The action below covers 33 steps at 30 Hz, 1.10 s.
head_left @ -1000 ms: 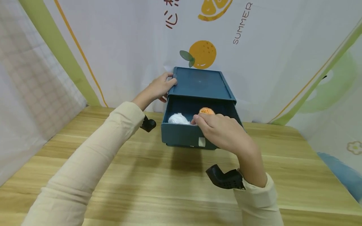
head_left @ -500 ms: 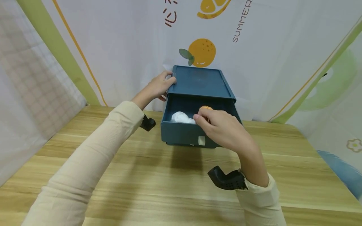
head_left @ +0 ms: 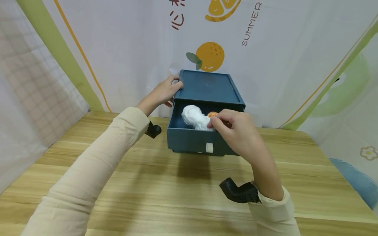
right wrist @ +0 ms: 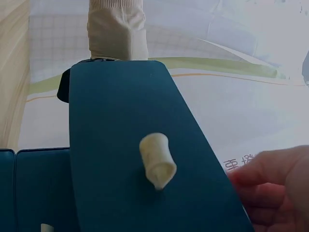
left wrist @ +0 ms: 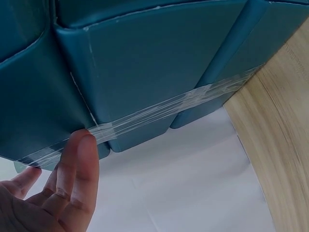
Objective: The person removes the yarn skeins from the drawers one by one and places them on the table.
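A dark blue drawer box point(head_left: 206, 83) stands on the table with its drawer point(head_left: 189, 139) pulled out. My left hand point(head_left: 165, 90) rests against the box's upper left edge; in the left wrist view its fingers point(left wrist: 77, 179) touch the taped side wall, fairly straight. My right hand point(head_left: 237, 126) is over the drawer's front wall, thumb and fingertips pinching one end of a white skein of yarn point(head_left: 193, 116). Just behind lies an orange ball of yarn point(head_left: 212, 114), partly hidden by that hand. In the right wrist view the hand point(right wrist: 270, 186) is beside the drawer front; the yarn is hidden there.
A cream pull tab point(right wrist: 158, 159) sticks out from the drawer front. The wooden table point(head_left: 165, 190) extends in front and to both sides. Behind the box hangs a white printed curtain point(head_left: 133, 49). A black wrist camera mount point(head_left: 240, 191) sits on the right sleeve.
The white yarn has risen and shifted right and back inside the drawer, held by my right hand, which has lifted slightly and turned. My left hand stays on the box.
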Each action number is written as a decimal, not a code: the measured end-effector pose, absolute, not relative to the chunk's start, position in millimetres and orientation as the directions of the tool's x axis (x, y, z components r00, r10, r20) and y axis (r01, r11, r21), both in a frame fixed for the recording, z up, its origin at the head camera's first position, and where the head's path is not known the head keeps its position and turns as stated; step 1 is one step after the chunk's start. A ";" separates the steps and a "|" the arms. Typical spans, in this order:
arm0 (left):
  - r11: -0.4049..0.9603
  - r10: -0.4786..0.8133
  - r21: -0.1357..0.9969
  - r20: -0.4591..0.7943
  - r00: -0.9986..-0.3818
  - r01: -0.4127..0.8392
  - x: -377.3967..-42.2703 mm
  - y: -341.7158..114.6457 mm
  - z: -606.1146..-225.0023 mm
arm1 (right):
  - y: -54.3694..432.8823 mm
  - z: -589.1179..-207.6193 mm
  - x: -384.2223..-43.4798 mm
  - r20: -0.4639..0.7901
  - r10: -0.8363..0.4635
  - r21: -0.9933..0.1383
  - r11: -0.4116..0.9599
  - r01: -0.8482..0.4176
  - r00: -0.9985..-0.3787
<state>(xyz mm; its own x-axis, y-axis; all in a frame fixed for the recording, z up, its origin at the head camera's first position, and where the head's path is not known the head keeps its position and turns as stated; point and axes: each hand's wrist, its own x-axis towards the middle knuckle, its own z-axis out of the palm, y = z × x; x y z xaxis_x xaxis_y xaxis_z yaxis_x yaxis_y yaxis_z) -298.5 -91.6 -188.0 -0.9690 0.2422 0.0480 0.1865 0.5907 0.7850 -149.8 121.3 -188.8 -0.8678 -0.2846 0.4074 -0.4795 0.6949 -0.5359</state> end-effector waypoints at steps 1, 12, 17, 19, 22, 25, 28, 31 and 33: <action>0.589 0.242 0.787 0.047 -0.969 0.185 -298.6 -91.4 -188.0 | 122.4 -190.0 -149.5 0.437 -0.267 -0.549 0.678 -0.489 -0.859; 0.584 0.235 0.791 0.050 -0.971 0.182 -301.5 -94.2 -190.3 | 156.1 -191.0 -132.4 0.747 0.053 -0.629 0.381 -0.678 -0.663; 0.582 0.240 0.792 0.050 -0.969 0.185 -300.8 -93.7 -190.4 | 189.0 -196.8 -122.1 0.770 0.138 -0.632 0.299 -0.715 -0.623; 0.581 0.241 0.793 0.046 -0.969 0.182 -300.5 -93.7 -190.2 | 201.5 -199.6 -119.2 0.774 0.141 -0.613 0.408 -0.677 -0.617; 0.576 0.240 0.798 0.042 -0.970 0.177 -300.4 -94.0 -189.9 | 216.9 -203.9 -116.4 0.763 0.121 -0.561 0.610 -0.559 -0.635; 0.570 0.239 0.804 0.036 -0.970 0.170 -300.6 -93.8 -190.0 | 231.3 -212.5 -113.9 0.733 0.088 -0.509 0.729 -0.458 -0.674; 0.565 0.237 0.808 0.036 -0.971 0.167 -300.7 -93.0 -190.0 | 244.0 -223.4 -112.8 0.704 0.036 -0.462 0.782 -0.418 -0.709; 0.563 0.237 0.809 0.037 -0.971 0.169 -301.1 -91.7 -190.7 | 253.7 -234.1 -112.1 0.658 -0.033 -0.427 0.807 -0.409 -0.752; 0.561 0.238 0.810 0.038 -0.971 0.169 -301.1 -90.5 -191.3 | 258.2 -241.4 -111.5 0.613 -0.082 -0.397 0.828 -0.396 -0.786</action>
